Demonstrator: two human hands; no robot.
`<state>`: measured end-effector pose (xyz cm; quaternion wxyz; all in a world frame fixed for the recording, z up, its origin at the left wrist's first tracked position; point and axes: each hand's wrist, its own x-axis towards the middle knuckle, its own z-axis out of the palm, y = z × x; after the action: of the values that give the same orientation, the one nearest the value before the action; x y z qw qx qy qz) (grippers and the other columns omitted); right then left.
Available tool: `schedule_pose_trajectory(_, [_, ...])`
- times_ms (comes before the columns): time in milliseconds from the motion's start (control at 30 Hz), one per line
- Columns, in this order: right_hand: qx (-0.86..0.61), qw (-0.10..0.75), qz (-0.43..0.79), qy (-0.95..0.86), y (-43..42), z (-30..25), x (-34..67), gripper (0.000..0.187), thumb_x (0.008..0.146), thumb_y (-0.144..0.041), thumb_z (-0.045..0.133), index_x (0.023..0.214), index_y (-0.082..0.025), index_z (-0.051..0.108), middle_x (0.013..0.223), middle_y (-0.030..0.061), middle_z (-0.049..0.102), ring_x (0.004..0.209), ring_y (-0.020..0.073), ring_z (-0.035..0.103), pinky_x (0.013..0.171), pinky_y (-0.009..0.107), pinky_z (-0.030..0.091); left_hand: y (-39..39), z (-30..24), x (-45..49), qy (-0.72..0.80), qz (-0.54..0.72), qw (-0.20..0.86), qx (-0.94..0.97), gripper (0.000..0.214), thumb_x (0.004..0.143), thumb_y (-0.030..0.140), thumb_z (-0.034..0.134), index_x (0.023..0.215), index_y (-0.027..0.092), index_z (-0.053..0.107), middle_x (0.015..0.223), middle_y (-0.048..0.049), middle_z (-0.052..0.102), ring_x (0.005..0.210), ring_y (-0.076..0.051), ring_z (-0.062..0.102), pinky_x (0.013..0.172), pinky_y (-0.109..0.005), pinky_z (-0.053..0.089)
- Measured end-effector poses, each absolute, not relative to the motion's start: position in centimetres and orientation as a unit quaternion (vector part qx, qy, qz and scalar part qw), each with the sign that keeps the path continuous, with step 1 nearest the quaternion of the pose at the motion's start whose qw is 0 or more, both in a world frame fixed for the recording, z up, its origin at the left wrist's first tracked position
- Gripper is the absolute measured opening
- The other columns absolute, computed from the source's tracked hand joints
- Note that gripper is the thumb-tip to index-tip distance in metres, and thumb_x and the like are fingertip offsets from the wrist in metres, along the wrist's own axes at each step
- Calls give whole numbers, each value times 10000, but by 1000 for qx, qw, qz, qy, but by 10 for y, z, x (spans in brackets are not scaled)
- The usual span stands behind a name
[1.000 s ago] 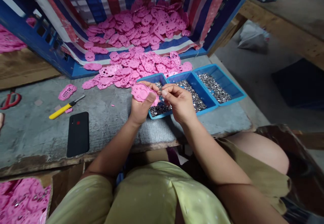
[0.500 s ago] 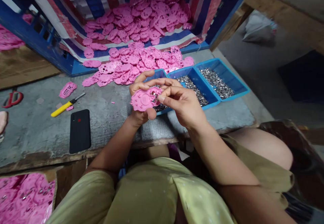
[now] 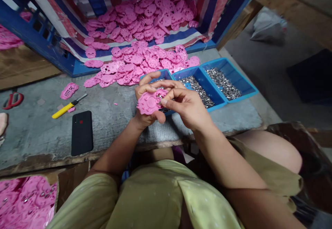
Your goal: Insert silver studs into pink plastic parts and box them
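My left hand (image 3: 145, 113) grips a flat pink plastic part (image 3: 149, 103) above the near edge of the grey table (image 3: 38, 129). My right hand (image 3: 188, 106) pinches a small metal piece against the part's right side; the piece is too small to make out well. Just behind my hands sit blue trays (image 3: 228, 72) filled with small silver metal pieces (image 3: 223, 84). A heap of the same pink parts (image 3: 145, 63) spills from a striped-lined blue crate (image 3: 38, 42) onto the table.
A black phone (image 3: 82, 132) lies at the left, with a yellow-handled knife (image 3: 66, 107) and one loose pink part (image 3: 68, 91) beyond it. Red scissors (image 3: 11, 100) are at the far left. A box of pink parts (image 3: 24, 201) stands low left.
My hands have lifted the pink part slightly and turned its face toward me; my right hand has brought a small metal piece from the tray onto its right side.
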<state>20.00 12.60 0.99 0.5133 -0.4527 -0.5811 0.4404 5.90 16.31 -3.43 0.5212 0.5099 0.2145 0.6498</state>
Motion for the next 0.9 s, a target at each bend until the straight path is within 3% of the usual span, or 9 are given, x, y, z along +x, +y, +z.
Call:
schedule_pose_trajectory(200, [-432,521,457,-578,126,10,199,170,798,-194,760,654,-237,679,1280,30,718,1341,259,566,1232,527,350,165,-36,61,155,656,474,567,772,524,761,865,1028,277,538,1397,-46,509,1166,-282,708,982,-477,605])
schedule_pose_trajectory(333, [-428,529,437,-588,125,8,199,166,797,-228,785,674,-236,673,1270,43,724,1313,265,585,1223,532,360,180,-50,62,96,653,398,637,828,540,806,818,1146,335,506,1431,-31,503,1144,-239,722,960,-414,613])
schedule_pose_trajectory(467, [-436,545,400,-594,126,0,194,187,808,-273,790,714,-242,632,1253,56,711,1322,261,574,1216,522,370,186,-57,62,73,667,377,639,743,639,760,826,1155,335,501,1421,-36,523,1146,-237,725,987,-427,597])
schedule_pose_trajectory(633, [-423,598,442,-518,131,-13,190,243,780,-346,833,789,-247,611,1222,61,679,1275,269,618,1158,514,449,178,-48,63,106,671,445,583,646,711,771,787,1100,320,535,1246,-27,636,1053,-220,740,949,-424,610])
schedule_pose_trajectory(733, [-411,624,474,-464,135,-20,192,252,816,-387,807,804,-237,605,1231,56,673,1237,266,652,1162,537,447,173,-39,64,163,673,515,506,722,659,846,761,1055,280,550,1058,-24,667,947,-209,747,877,-376,628])
schedule_pose_trajectory(900, [-419,665,484,-385,137,-29,189,228,732,-332,848,777,-230,649,1124,48,685,1193,268,657,1163,543,436,166,-25,63,226,647,595,419,860,557,904,763,1108,266,590,879,-19,671,942,-261,760,828,-386,654])
